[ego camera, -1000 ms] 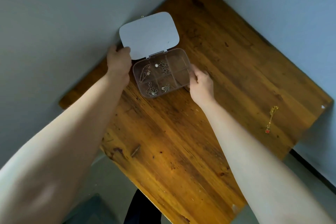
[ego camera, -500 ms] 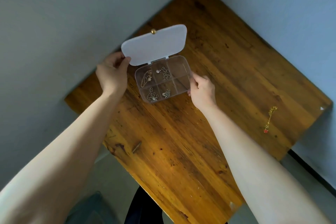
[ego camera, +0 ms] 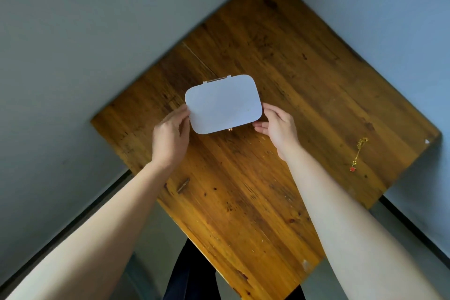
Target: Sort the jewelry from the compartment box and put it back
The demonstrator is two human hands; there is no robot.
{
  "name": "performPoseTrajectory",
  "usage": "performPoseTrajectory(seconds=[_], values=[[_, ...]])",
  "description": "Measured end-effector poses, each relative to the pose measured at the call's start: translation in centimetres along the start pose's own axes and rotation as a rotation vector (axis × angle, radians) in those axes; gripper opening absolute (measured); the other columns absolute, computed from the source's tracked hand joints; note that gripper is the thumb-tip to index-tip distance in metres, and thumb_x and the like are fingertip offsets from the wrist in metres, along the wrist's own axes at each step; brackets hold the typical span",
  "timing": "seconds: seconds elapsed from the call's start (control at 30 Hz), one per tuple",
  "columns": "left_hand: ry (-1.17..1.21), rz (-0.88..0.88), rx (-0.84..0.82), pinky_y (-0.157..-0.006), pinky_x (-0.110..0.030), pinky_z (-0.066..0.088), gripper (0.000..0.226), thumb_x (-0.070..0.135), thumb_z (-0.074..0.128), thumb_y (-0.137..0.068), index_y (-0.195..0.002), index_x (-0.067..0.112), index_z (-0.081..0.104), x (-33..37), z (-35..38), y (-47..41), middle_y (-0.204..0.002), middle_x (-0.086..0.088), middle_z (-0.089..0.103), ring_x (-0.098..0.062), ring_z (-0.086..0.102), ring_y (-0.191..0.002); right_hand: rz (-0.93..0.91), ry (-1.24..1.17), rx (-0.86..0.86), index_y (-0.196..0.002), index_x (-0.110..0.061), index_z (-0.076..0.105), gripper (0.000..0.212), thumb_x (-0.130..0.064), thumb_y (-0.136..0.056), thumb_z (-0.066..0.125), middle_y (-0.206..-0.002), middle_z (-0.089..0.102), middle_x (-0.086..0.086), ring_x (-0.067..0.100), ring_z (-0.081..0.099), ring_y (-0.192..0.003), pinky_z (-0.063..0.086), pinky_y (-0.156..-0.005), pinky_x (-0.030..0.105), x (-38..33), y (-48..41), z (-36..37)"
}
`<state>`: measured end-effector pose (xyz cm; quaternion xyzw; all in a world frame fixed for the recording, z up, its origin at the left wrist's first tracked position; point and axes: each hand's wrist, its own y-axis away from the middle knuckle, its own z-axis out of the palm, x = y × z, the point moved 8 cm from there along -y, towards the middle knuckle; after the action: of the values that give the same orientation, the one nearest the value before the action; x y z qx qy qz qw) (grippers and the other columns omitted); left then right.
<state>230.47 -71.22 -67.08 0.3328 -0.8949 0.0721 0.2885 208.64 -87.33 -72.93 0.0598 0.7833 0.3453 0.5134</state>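
The compartment box (ego camera: 222,103) lies on the wooden table (ego camera: 255,178) with its white lid down over the tray, so the jewelry inside is hidden. A small gold clasp peeks out at its near edge. My left hand (ego camera: 171,136) grips the box's left near corner with thumb and fingers. My right hand (ego camera: 277,126) holds the right side, fingers curled under the near right corner. A gold chain with a red pendant (ego camera: 357,153) lies apart on the table at the far right.
The table sits in a corner between two pale walls (ego camera: 73,44). Its near edges drop to a grey floor (ego camera: 151,246). Dark trousers (ego camera: 190,273) show below the table's near corner.
The lid, open a second ago, has swung down over the tray. The box has come nearer to me and away from the left wall; both hands moved with it.
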Motion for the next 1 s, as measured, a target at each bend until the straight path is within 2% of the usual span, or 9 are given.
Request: performPoseTrajectory(seconds=[0.1, 0.17, 0.27, 0.33, 0.43, 0.63, 0.77, 0.9, 1.0], values=[[0.279, -0.420, -0.042, -0.114, -0.040, 0.039, 0.044, 0.026, 0.048, -0.104, -0.146, 0.014, 0.048, -1.6, 1.5, 0.9, -0.152, -0.006, 0.049, -0.024, 0.045, -0.140, -0.038, 0.058, -0.022, -0.136, -0.023, 0.058, 0.036, -0.037, -0.104, 0.049, -0.123, 0.064, -0.003, 0.013, 0.071, -0.094, 0.061, -0.080, 0.025, -0.4, 0.4, 0.4], [0.485, -0.576, -0.069, -0.115, -0.042, 0.037, 0.044, 0.026, 0.046, -0.104, -0.148, 0.018, 0.046, -1.4, 2.8, 1.3, -0.148, 0.000, 0.051, -0.023, 0.046, -0.138, -0.108, 0.169, -0.048, -0.139, -0.024, 0.056, 0.039, -0.037, -0.102, 0.054, -0.130, 0.064, -0.003, 0.014, 0.069, -0.102, 0.060, -0.088, 0.033, -1.2, 0.5, 1.0], [0.568, -0.586, -0.020, -0.107, -0.036, 0.044, 0.041, 0.013, 0.051, -0.101, -0.141, 0.022, 0.055, -0.8, 2.5, 0.9, -0.133, 0.007, 0.061, -0.016, 0.055, -0.125, -0.203, 0.309, -0.069, -0.142, -0.026, 0.052, 0.043, -0.032, -0.101, 0.057, -0.142, 0.057, -0.001, 0.022, 0.061, -0.122, 0.053, -0.102, 0.044, -3.0, 0.3, 2.1], [0.620, -0.633, 0.043, -0.106, -0.037, 0.046, 0.047, 0.008, 0.056, -0.098, -0.142, 0.024, 0.053, -1.5, 1.8, 0.4, -0.136, 0.005, 0.062, -0.015, 0.056, -0.127, -0.252, 0.339, -0.069, -0.144, -0.024, 0.050, 0.043, -0.028, -0.102, 0.057, -0.145, 0.054, 0.001, 0.023, 0.055, -0.130, 0.045, -0.107, 0.036, -4.8, -0.2, 3.3], [0.664, -0.677, 0.124, -0.103, -0.032, 0.047, 0.049, 0.005, 0.058, -0.097, -0.143, 0.021, 0.051, -2.7, 0.6, -0.7, -0.136, 0.004, 0.061, -0.013, 0.056, -0.124, -0.326, 0.418, -0.062, -0.146, -0.021, 0.048, 0.043, -0.022, -0.103, 0.053, -0.146, 0.048, 0.007, 0.023, 0.049, -0.132, 0.034, -0.096, 0.020, -7.9, -1.3, 5.7], [0.641, -0.731, 0.228, -0.102, -0.028, 0.044, 0.053, 0.003, 0.056, -0.097, -0.146, 0.022, 0.047, -5.5, -1.1, -3.4, -0.140, 0.002, 0.059, -0.016, 0.055, -0.128, -0.380, 0.558, -0.088, -0.147, -0.016, 0.043, 0.043, -0.011, -0.104, 0.047, -0.150, 0.040, 0.008, 0.027, 0.052, -0.130, 0.038, -0.095, 0.022, -11.8, -3.6, 11.0], [0.570, -0.700, 0.202, -0.096, -0.022, 0.039, 0.053, 0.003, 0.054, -0.098, -0.147, 0.021, 0.044, -5.7, -0.9, -4.3, -0.142, 0.003, 0.057, -0.017, 0.054, -0.129, -0.305, 0.567, -0.124, -0.157, -0.017, 0.024, 0.064, 0.001, -0.101, 0.046, -0.163, 0.027, 0.005, 0.026, 0.032, -0.147, 0.029, -0.120, 0.035, -11.5, -4.6, 12.8], [0.457, -0.643, 0.127, -0.094, -0.023, 0.038, 0.054, 0.006, 0.052, -0.099, -0.149, 0.022, 0.040, -5.7, -0.2, -4.3, -0.144, 0.003, 0.054, -0.021, 0.053, -0.130, -0.274, 0.588, -0.184, -0.159, -0.025, 0.017, 0.074, 0.005, -0.098, 0.045, -0.164, 0.024, 0.000, 0.022, 0.037, -0.145, 0.035, -0.118, 0.041, -10.1, -4.7, 12.8], [0.326, -0.551, 0.032, -0.096, -0.026, 0.038, 0.060, 0.014, 0.052, -0.101, -0.155, 0.022, 0.027, -5.7, -0.4, -4.2, -0.152, 0.001, 0.046, -0.024, 0.047, -0.136, -0.335, 0.660, -0.212, -0.159, -0.027, 0.016, 0.071, -0.003, -0.100, 0.046, -0.164, 0.025, 0.002, 0.023, 0.039, -0.144, 0.036, -0.117, 0.042, -9.5, -4.3, 11.1]])
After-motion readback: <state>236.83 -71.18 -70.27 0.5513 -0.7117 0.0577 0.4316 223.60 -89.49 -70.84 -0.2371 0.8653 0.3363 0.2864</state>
